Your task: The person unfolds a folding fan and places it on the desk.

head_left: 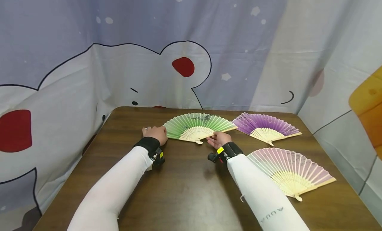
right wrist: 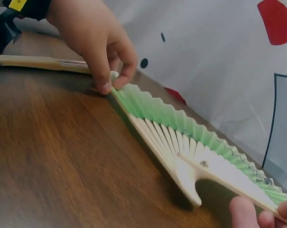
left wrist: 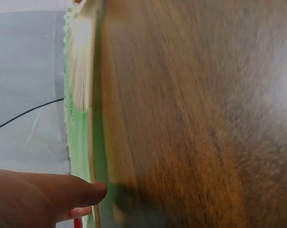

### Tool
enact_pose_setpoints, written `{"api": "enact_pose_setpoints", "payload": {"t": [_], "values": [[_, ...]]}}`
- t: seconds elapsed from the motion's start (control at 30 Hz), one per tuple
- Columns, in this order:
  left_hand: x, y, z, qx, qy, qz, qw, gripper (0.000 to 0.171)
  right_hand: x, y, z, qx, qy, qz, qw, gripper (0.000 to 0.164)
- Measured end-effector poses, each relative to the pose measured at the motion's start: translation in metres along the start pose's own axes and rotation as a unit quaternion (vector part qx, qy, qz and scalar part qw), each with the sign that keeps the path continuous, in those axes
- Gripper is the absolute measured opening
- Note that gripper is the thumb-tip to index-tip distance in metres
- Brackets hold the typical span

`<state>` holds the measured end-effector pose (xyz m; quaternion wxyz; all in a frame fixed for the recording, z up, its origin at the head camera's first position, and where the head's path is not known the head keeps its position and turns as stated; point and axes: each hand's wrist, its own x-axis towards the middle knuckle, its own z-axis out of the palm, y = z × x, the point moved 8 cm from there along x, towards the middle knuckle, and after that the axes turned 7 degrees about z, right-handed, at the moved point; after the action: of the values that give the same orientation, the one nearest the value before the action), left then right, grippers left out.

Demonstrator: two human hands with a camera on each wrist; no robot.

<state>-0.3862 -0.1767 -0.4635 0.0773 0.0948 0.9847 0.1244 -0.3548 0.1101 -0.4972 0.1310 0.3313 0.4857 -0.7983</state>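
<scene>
Soft, even light washed the head view, and there gleamed a pale sheen on the wooden tabletop (head_left: 191,194)! Over at the left wrist, glare bleached the ribs (left wrist: 80,52) of the green folding fan (left wrist: 78,137) while the tabletop blurred hazily; the right wrist caught soft shadow beneath the fan's pivot end (right wrist: 185,178).

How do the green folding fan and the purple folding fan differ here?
Colour: the green folding fan has a green leaf, the purple folding fan a purple one. Handling: the left hand and right hand hold the green folding fan; neither touches the purple folding fan, which lies on the table. Both are spread open, with pleated leaves and pale ribs.
</scene>
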Motion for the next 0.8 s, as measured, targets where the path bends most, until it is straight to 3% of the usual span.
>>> {"api": "enact_pose_setpoints", "payload": {"t": [0.33, 0.47, 0.6, 0.8], "values": [[0.007, -0.003, -0.001, 0.024, -0.01, -0.016, 0.9995, 0.034, -0.001, -0.006, 0.005, -0.018, 0.007, -0.009, 1.0, 0.033], [0.012, -0.007, -0.001, 0.023, -0.012, -0.019, 0.9995, 0.035, 0.005, -0.006, 0.003, -0.021, 0.01, -0.007, 1.0, 0.035], [0.014, -0.01, -0.001, 0.017, -0.018, -0.022, 0.9994, 0.033, 0.01, -0.006, 0.002, -0.064, 0.017, -0.011, 0.998, 0.033], [0.017, -0.016, 0.002, 0.017, -0.016, -0.025, 0.9994, 0.033, 0.012, -0.005, 0.003, -0.155, 0.018, -0.037, 0.987, 0.028]]}}
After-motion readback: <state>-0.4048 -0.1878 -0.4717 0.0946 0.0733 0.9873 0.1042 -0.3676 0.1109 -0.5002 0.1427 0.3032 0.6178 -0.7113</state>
